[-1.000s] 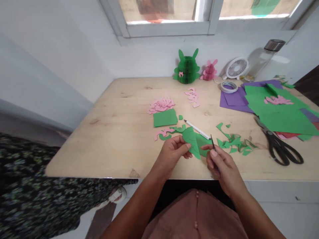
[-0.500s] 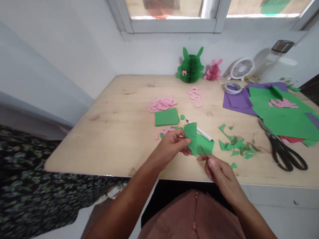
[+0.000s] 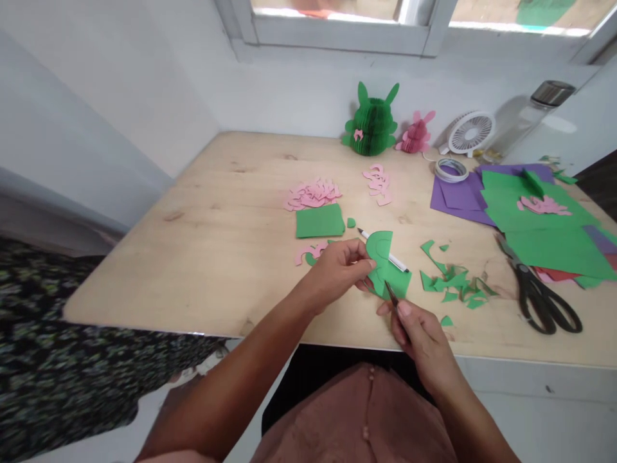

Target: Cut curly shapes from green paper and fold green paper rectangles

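Pinched between the thumb and fingers of my left hand is a green paper piece with curved lines drawn on it. My right hand is closed around a small dark pointed tool, probably small scissors, whose tip meets the lower right edge of the paper. Behind the held piece, a green sheet and a white pen lie on the table. Left of them are a green paper stack and a pile of pink cutouts.
Green scraps and large black scissors lie to the right, near green sheets and purple sheets. Along the wall stand a green paper figure, a pink one, a white fan and a bottle.
The green piece in my left hand has turned, with its rounded edges and drawn curves showing more. The tool in my right hand has come up against it. The camera view has shifted slightly.
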Motion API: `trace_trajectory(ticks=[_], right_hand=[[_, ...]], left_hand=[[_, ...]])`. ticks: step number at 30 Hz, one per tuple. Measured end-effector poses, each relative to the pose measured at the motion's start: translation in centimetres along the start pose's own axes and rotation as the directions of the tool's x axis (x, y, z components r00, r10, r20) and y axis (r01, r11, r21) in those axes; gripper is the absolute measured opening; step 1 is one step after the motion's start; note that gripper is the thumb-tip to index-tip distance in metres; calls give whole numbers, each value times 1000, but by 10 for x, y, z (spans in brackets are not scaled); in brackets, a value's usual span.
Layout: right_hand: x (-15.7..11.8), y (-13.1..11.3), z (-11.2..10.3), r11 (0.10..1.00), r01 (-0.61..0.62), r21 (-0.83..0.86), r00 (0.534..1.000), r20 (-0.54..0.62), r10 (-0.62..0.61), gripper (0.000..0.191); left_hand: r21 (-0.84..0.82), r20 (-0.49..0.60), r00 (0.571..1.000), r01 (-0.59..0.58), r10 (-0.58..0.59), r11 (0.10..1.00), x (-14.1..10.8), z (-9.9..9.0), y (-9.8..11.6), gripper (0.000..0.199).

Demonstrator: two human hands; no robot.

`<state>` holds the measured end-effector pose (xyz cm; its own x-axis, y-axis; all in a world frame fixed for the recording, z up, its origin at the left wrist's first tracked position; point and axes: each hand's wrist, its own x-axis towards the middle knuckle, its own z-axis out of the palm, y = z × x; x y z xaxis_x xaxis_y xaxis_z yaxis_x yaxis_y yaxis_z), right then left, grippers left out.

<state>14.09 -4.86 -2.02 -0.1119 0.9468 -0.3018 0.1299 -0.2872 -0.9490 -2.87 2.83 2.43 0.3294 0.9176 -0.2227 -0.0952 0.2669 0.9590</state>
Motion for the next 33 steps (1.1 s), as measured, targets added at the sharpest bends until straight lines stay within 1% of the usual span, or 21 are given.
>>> trace_trajectory(ticks=[6, 13, 20, 28, 33], right_hand=[[2, 3, -2, 999, -2, 36, 1000, 1, 2, 50], [1, 2, -3, 998, 2, 65, 1000, -5, -2, 50], [1, 1, -3, 998, -14, 62, 1000, -12, 14, 52], [1, 1, -3, 999, -9, 52, 1000, -14, 10, 51], [1, 2, -3, 999, -5, 45, 1000, -16, 6, 52]], left_hand=[[40, 75, 996, 46, -49, 998, 7, 0, 5, 6], [71, 127, 988, 76, -84, 995, 11, 4, 12, 8], [71, 128, 987, 93, -101, 993, 13, 5, 14, 8], [95, 123, 981, 137, -148, 986, 13, 8, 19, 11], [92, 136, 982, 121, -133, 988, 12, 7, 20, 12]])
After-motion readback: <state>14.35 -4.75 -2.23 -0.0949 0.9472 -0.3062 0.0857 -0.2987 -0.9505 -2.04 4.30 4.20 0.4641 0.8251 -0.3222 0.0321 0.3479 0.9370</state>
